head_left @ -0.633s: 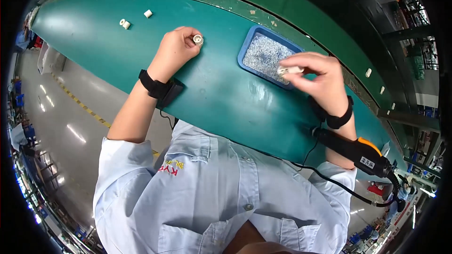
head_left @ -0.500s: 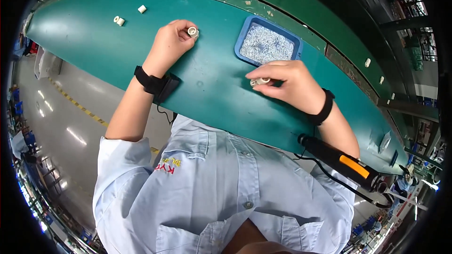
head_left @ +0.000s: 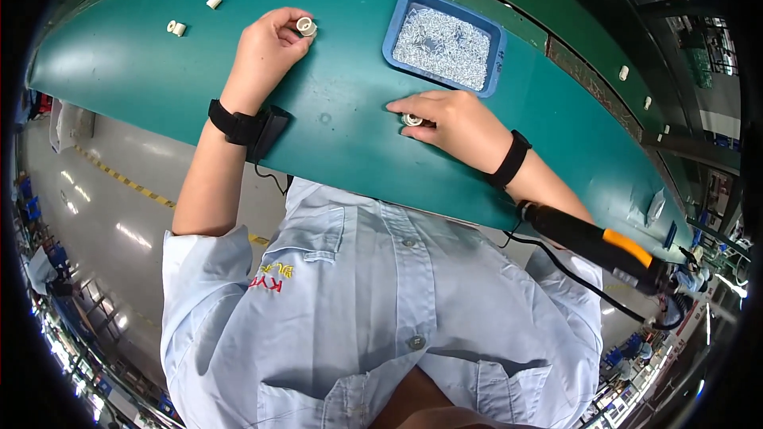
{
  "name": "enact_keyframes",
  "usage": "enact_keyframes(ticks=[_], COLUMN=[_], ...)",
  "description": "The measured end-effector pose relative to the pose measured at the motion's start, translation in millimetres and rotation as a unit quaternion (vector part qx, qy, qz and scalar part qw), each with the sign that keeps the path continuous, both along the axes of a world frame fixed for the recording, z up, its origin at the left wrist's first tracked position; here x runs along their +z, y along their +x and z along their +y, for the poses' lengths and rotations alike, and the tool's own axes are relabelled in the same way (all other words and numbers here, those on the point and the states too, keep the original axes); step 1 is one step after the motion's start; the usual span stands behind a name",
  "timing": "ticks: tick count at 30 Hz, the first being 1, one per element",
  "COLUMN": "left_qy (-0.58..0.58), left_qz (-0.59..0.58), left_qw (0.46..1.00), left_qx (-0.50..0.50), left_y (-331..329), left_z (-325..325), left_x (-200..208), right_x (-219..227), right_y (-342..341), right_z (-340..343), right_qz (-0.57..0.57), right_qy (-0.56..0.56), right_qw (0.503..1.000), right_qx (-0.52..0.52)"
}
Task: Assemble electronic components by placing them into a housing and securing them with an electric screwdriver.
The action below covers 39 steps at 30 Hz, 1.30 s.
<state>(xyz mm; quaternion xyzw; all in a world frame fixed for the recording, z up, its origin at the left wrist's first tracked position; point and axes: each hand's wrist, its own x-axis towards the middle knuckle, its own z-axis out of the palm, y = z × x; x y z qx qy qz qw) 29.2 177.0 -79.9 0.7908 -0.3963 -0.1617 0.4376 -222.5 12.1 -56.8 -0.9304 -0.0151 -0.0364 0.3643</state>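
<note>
My left hand point(head_left: 274, 48) pinches a small white cylindrical plastic part point(head_left: 306, 26) over the far left of the green table; its hollow round end faces up. To the right and nearer to me, my right hand point(head_left: 461, 123) is closed round a second white plastic part point(head_left: 411, 120), held between thumb and fingers just above the tabletop. Part of that piece is hidden by the fingers. Just beyond my right hand stands a blue tray point(head_left: 502, 52) holding many small shiny metal pieces point(head_left: 445, 48), too fine to name exactly.
More white parts lie at the far left, one alone point(head_left: 214, 1) and a close group point(head_left: 176, 28). A black and orange corded power screwdriver point(head_left: 596, 242) is beside my right forearm. Further white parts point(head_left: 624, 72) sit beyond the table's right edge, near a clear plastic bag point(head_left: 656, 206).
The whole view has shifted. My right hand has drawn a little left, away from the tray, and its part now shows a round end. My left hand keeps its hold.
</note>
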Motion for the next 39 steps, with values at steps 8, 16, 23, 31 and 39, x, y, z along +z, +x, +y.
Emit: enact_keyframes(ticks=[8,16,23,31,39], left_qy=[0.052,-0.037,0.015,0.031,0.023], left_qz=[-0.035,-0.128,-0.038,0.047,0.186], left_qw=[0.998,0.976,0.963,0.955,0.961], left_qx=[-0.003,-0.172,-0.267,-0.290,-0.203], left_y=[-13,-108,-131,-123,-123], left_z=[11,25,26,12,0], left_x=[26,74,28,14,8], right_x=[11,32,56,60,60], right_y=[-2,-35,-184,-206,-144], right_z=[1,-26,-91,-31,-8], right_qz=[0.024,0.047,-0.301,-0.389,-0.345], right_qy=[0.069,0.238,0.591,0.428,0.413], right_qw=[0.997,0.961,0.739,0.814,0.841], right_qx=[-0.031,-0.132,0.120,-0.055,-0.058])
